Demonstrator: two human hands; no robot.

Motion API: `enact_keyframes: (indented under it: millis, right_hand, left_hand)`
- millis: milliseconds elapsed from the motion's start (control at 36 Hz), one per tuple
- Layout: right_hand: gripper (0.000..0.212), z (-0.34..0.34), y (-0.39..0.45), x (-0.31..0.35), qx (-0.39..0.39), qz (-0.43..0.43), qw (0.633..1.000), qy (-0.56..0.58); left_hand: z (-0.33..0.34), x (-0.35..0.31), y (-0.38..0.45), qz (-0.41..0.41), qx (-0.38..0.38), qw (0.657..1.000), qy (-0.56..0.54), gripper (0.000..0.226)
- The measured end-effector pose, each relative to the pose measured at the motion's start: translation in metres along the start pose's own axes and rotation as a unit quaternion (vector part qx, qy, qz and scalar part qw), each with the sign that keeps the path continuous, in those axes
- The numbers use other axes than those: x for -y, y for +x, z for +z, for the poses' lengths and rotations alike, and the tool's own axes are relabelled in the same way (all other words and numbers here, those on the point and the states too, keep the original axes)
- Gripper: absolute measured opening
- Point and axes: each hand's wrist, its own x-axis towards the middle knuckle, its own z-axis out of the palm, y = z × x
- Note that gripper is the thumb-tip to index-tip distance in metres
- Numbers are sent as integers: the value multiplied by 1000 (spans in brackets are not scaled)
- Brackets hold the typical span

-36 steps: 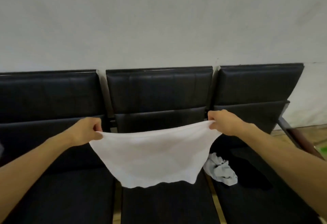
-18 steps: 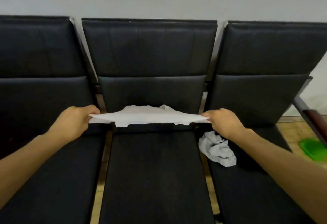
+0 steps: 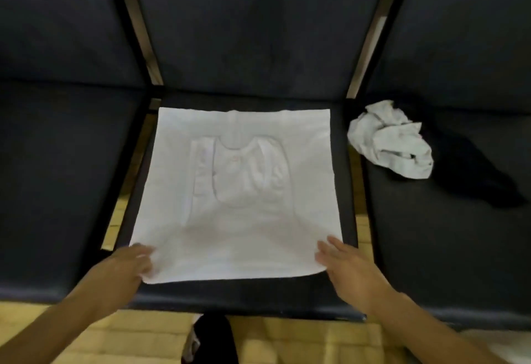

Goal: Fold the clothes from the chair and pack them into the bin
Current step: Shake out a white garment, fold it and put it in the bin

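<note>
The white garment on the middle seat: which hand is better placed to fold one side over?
Probably the left hand: it rests on the white garment's near-left corner, while the right hand only lies flat at the near-right edge.

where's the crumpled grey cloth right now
In the head view the crumpled grey cloth lies on the right-hand seat, right of the spread white garment and next to a dark garment.

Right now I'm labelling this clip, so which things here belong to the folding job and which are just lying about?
Job:
- white garment, spread flat on the middle seat
- left hand and right hand at its near corners
- crumpled pale garment
- dark garment

Lying about:
- dark item on the floor, too unclear to name
</note>
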Motion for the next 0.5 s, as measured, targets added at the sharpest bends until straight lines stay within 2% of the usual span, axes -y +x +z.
enact_keyframes:
  millis: [56, 111, 167, 250, 278, 333, 417, 500]
  right_hand:
    - [18, -1, -9, 4, 4, -19, 1000, -20]
    - [44, -9, -12, 7, 45, -8, 999, -17]
    - [66, -24, -3, 9, 39, 12, 999, -5]
    - [72, -49, 23, 7, -4, 22, 1000, 4]
    - [72, -58, 35, 5, -35, 19, 999, 5]
    - [63, -77, 65, 0, -41, 26, 999, 16]
    - [24, -104, 112, -6, -65, 51, 997, 8]
    - [42, -116, 162, -21, -46, 81, 995, 33]
  left_hand:
    - [0, -5, -4, 46, 3, 998, 32, 46]
    - [-15, -18, -4, 29, 23, 998, 51, 22]
    - [-27, -20, 5, -6, 51, 997, 65, 31]
    - [-58, -26, 32, -4, 11, 996, 91, 39]
    - [-69, -26, 43, -7, -1, 995, 104, 39]
    - [-91, -23, 70, 1, -16, 994, 111, 38]
    - [-117, -20, 110, 21, -22, 992, 123, 36]
    - [-139, -13, 150, 30, -9, 986, 164, 35]
